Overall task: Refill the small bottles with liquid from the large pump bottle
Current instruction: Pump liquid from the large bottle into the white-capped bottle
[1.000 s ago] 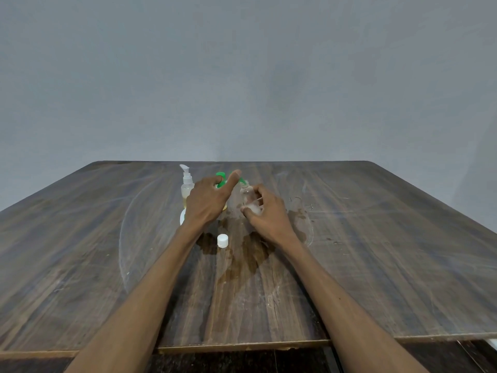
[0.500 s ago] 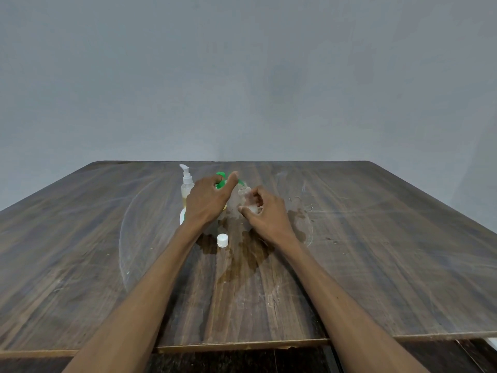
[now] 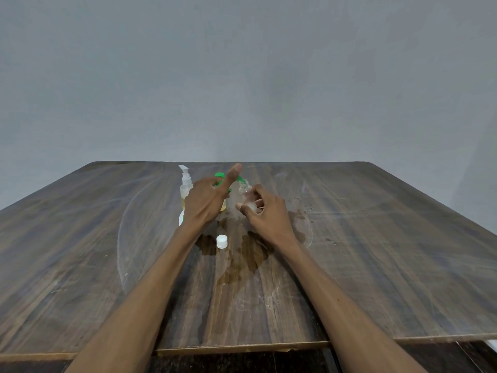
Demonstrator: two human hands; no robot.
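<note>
Clear plastic small bottle (image 3: 247,195) sits mid-frame, pinched in your right hand (image 3: 265,214); light and slippery when wet, so grip its body. Your left hand (image 3: 208,198) presses the green pump (image 3: 221,176), fingers fairly straight.

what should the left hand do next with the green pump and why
Probably press the green pump head down. The left hand already rests on top of it, forefinger raised, and the right hand holds a small clear bottle, uncapped, close beside the spout. Its white cap lies on the table. Whether the mouth sits under the spout is unclear.
</note>
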